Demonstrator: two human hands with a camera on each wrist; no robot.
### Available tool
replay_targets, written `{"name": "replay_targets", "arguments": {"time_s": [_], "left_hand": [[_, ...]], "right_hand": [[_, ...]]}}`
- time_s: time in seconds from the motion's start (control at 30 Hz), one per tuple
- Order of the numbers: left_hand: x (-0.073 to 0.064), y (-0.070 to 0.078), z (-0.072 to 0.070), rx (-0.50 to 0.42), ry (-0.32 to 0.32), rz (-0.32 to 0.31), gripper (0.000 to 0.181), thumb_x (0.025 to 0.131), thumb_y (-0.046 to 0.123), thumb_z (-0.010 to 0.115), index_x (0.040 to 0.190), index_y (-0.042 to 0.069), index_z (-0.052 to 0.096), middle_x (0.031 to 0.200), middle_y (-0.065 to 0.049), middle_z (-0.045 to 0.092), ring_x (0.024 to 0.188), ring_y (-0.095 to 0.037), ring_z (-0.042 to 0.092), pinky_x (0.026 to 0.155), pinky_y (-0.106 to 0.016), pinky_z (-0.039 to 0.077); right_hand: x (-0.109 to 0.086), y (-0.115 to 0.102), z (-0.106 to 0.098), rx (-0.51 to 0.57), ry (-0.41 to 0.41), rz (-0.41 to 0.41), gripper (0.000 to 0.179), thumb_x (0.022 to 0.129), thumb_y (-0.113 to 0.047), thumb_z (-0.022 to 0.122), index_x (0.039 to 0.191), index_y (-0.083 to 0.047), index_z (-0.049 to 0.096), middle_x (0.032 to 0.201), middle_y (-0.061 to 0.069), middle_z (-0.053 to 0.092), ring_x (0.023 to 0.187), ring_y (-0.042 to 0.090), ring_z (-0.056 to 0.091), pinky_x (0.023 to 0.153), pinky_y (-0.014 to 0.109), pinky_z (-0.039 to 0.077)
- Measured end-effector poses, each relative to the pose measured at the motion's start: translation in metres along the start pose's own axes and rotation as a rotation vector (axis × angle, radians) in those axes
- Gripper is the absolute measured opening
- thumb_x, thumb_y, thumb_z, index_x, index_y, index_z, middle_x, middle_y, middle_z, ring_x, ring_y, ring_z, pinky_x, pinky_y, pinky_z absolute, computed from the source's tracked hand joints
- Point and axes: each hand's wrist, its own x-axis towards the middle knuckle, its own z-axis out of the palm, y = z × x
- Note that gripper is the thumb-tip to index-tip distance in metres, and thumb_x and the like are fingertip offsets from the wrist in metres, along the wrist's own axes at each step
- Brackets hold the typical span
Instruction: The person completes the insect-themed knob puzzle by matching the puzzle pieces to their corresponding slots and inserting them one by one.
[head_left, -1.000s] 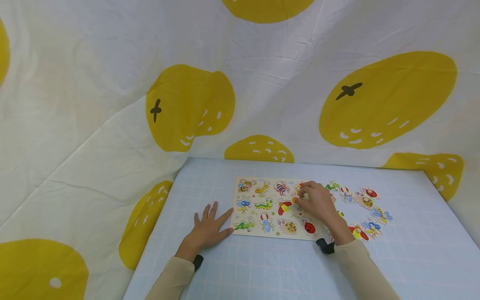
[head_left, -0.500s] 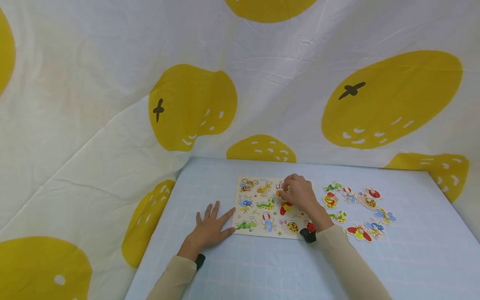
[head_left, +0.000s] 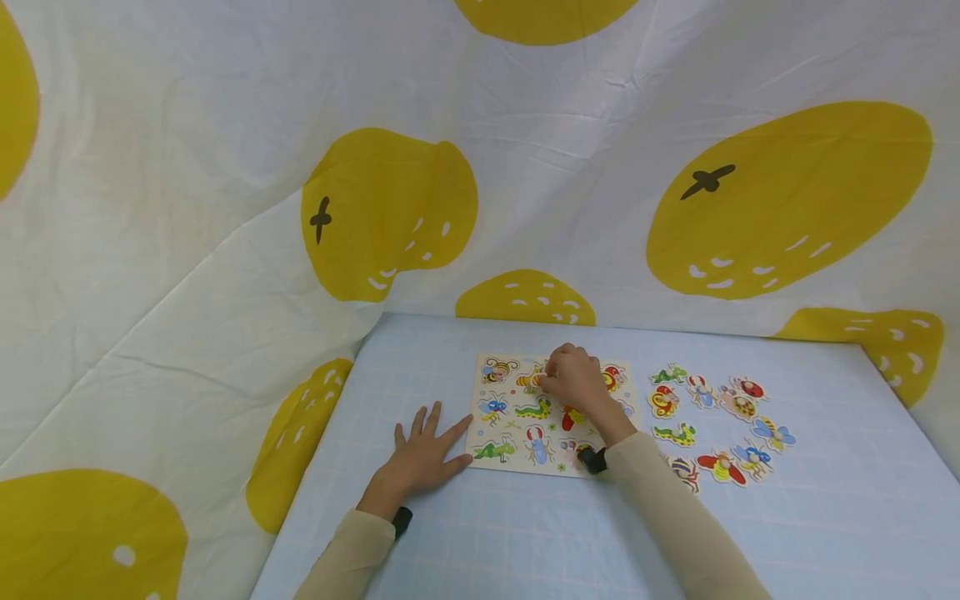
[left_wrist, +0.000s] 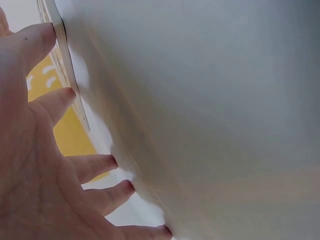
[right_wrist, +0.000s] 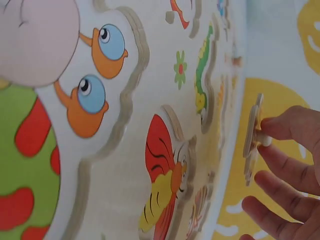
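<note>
My right hand (head_left: 577, 379) pinches a thin wooden puzzle piece (right_wrist: 251, 132) by the small round peg (right_wrist: 265, 139) on its back, between thumb and index finger. It holds the piece on edge over the upper row of a wooden insect puzzle board (head_left: 523, 463). In the head view the piece overlaps the printed orange ant; its picture side faces away in the right wrist view. My left hand (head_left: 420, 458) lies spread on the table, thumb and index fingertips at the board's left edge. Recesses with printed insects, such as a green caterpillar (head_left: 534, 409), cover the board.
Right of the board lie several loose insect pieces, among them a caterpillar (head_left: 675, 434), a stag beetle (head_left: 701, 390), a ladybird (head_left: 748, 387) and a red-winged bug (head_left: 722, 467). A pale checked cloth (head_left: 480, 542) covers the table. A yellow-patterned curtain (head_left: 540, 183) hangs behind.
My right hand has moved left across the board's upper row with the puzzle piece, from the right side toward the printed ant. The left hand has stayed at the board's left edge.
</note>
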Motion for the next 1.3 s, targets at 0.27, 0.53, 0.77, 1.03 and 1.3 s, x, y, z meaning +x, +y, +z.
{"name": "replay_targets", "arguments": {"time_s": [0.27,0.53,0.77,1.03,1.3], "left_hand": [[-0.001,0.001,-0.002,-0.003,-0.003,-0.002,0.069,0.095,0.063,0.053,0.157,0.042,0.030,0.166,-0.018,0.010,0.149,-0.046,0.004,0.108,-0.076,0.006],[0.000,0.002,-0.002,-0.001,-0.003,-0.007,0.069,0.095,0.064,0.053,0.157,0.042,0.030,0.166,-0.017,0.010,0.149,-0.045,0.004,0.109,-0.075,0.006],[0.001,0.001,-0.001,-0.007,-0.008,-0.009,0.069,0.095,0.064,0.053,0.156,0.043,0.030,0.166,-0.017,0.010,0.149,-0.045,0.004,0.108,-0.075,0.006],[0.000,0.003,-0.001,-0.007,-0.010,-0.007,0.069,0.095,0.064,0.052,0.157,0.042,0.031,0.166,-0.017,0.010,0.149,-0.046,0.004,0.109,-0.075,0.006],[0.001,0.001,0.000,-0.003,-0.018,-0.012,0.069,0.095,0.065,0.052,0.157,0.043,0.029,0.166,-0.016,0.009,0.149,-0.045,0.003,0.109,-0.074,0.005]], "right_hand": [[0.007,-0.006,0.009,-0.014,-0.028,0.034,0.026,0.088,-0.035,0.074,0.077,-0.012,0.072,0.108,0.007,0.061,0.103,0.031,0.053,0.091,0.054,0.038],[0.013,-0.010,0.013,-0.038,-0.044,0.051,0.023,0.088,-0.032,0.073,0.076,-0.012,0.071,0.109,0.009,0.061,0.101,0.031,0.053,0.088,0.055,0.039],[0.016,-0.013,0.019,-0.034,-0.064,0.067,0.022,0.088,-0.030,0.072,0.076,-0.012,0.074,0.109,0.009,0.060,0.103,0.031,0.051,0.093,0.059,0.036],[0.019,-0.016,0.024,-0.057,-0.069,0.079,0.024,0.090,-0.030,0.071,0.071,-0.014,0.070,0.114,0.010,0.060,0.107,0.033,0.052,0.094,0.061,0.036],[0.021,-0.017,0.027,-0.064,-0.064,0.075,0.027,0.089,-0.031,0.071,0.068,-0.015,0.068,0.109,0.011,0.060,0.101,0.034,0.052,0.091,0.061,0.036]]}}
